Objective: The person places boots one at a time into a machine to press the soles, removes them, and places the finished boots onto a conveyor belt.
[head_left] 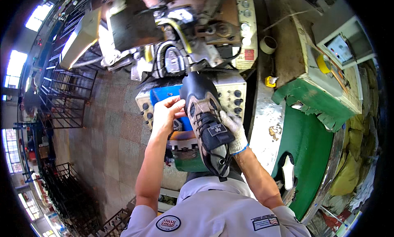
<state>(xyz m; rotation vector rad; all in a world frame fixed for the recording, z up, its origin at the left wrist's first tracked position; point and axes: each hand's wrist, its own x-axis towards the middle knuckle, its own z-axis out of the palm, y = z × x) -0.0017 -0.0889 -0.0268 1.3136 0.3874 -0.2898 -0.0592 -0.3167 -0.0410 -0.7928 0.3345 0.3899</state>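
A black and brown laced shoe upper (202,107) is in front of me, its dark toe pointing toward the machine and its heel toward my body. In its opening shows a grey form with a round hole (221,161). My bare left hand (168,113) is closed at the left edge near the toe, its fingertips against the upper. My right hand (234,131), in a whitish knit glove, grips the right side beside the laces and tongue; its fingers are partly hidden under the shoe. The machine's metal clamping head (172,60) is just beyond the toe.
Knobs line the cream control panel (232,98) under the shoe. To the right, a green-covered bench (305,144) carries another dark shoe part with a white sole (288,171). A yellow tape roll (323,64) lies on the cabinet. Dark metal racks (65,95) stand at left.
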